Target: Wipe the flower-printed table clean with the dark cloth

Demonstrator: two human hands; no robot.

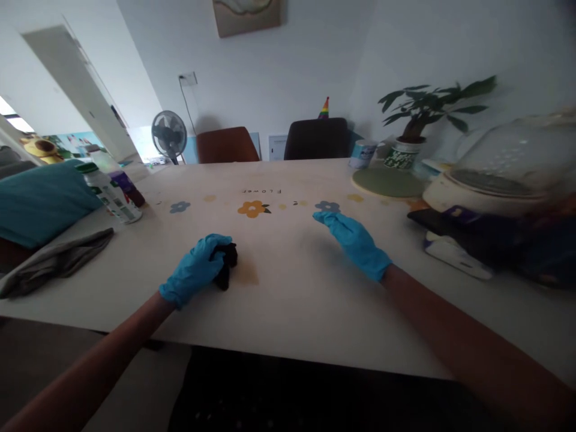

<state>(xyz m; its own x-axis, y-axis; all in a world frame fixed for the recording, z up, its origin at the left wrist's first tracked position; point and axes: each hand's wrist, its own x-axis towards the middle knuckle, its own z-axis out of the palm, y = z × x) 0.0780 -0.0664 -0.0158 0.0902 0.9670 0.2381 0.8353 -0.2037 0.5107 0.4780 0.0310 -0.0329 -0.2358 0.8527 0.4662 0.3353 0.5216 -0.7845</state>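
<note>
Black cloth: bunched cloth (221,279) on the table (288,315), beside a brown patch (249,273); we judge it light, soft, best held by its bunched top.
Left grip: our gloved left hand (195,270) curls around it.
Right grip: our gloved right hand (351,239) looks empty, fingers extended.
Around us: grey towel (58,264) and bottle (112,195) at left might hinder wide reaches.
</note>
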